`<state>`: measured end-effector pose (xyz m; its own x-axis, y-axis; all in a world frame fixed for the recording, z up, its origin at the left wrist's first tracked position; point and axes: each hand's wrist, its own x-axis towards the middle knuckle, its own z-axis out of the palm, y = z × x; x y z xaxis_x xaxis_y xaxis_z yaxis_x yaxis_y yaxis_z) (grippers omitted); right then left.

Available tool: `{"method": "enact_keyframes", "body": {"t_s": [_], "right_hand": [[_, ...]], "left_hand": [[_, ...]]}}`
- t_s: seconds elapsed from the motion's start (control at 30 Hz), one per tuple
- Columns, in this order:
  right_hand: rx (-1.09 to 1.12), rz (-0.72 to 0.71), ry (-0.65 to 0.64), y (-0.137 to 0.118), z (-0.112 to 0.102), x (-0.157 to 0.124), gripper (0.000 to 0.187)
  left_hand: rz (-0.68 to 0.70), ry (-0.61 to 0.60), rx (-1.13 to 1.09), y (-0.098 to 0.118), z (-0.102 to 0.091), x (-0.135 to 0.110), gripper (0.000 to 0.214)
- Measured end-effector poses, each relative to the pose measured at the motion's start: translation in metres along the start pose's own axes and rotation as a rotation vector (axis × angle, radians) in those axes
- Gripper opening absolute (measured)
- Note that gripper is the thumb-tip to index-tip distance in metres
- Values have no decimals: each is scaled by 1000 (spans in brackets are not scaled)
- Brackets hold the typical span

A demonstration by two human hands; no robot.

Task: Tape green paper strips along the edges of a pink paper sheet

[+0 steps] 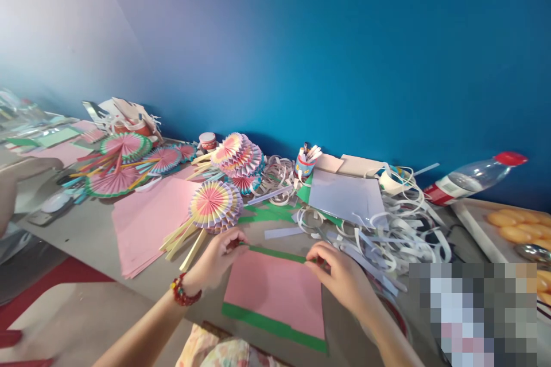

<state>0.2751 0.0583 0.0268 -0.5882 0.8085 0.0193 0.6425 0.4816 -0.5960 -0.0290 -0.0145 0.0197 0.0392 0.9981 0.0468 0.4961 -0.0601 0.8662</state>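
Note:
A pink sheet of paper (pixel 275 292) with green strips along its far and near edges lies at the table's front. At its far left corner, my left hand (pixel 226 252), with a red beaded bracelet on the wrist, pinches the green edge. My right hand (pixel 333 269) closes thumb and fingers on the same green edge at the far right corner. Just beyond my left hand are pleated paper fans (pixel 213 203) with pale yellow sticks. Pink sheets (pixel 150 229) lie stacked to the left of them.
More paper fans (pixel 124 149) lie at the left, near another person's arm (pixel 26 183). White paper strips (pixel 396 235) are heaped at the right, below a tilted plastic bottle (pixel 473 178). A pen cup (pixel 304 165) stands by the blue wall. An orange-filled tray (pixel 473 229) is far right.

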Motion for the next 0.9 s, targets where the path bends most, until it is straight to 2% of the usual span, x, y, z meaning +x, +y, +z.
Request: {"method": "enact_keyframes", "body": {"t_s": [0.1,0.2,0.27,0.47,0.77,0.9], "right_hand": [[91,100,-14,3,-8,0,14],[129,4,5,2,-14,0,14],[178,-41,14,1,-15,0,23],[340,111,70,0,-8,-8,33],[480,230,238,1,1,-15,40],[505,249,240,7,7,-19,39]], "left_hand": [[-30,24,-72,1,-2,-1,20],[-53,62,-129,2,-3,-1,22],[-72,89,-158,3,-3,0,25],[-123,140,-222,5,-4,-1,32],[-153,239,-317,4,3,0,36],[-169,250,-353,2,5,-2,38]]}}
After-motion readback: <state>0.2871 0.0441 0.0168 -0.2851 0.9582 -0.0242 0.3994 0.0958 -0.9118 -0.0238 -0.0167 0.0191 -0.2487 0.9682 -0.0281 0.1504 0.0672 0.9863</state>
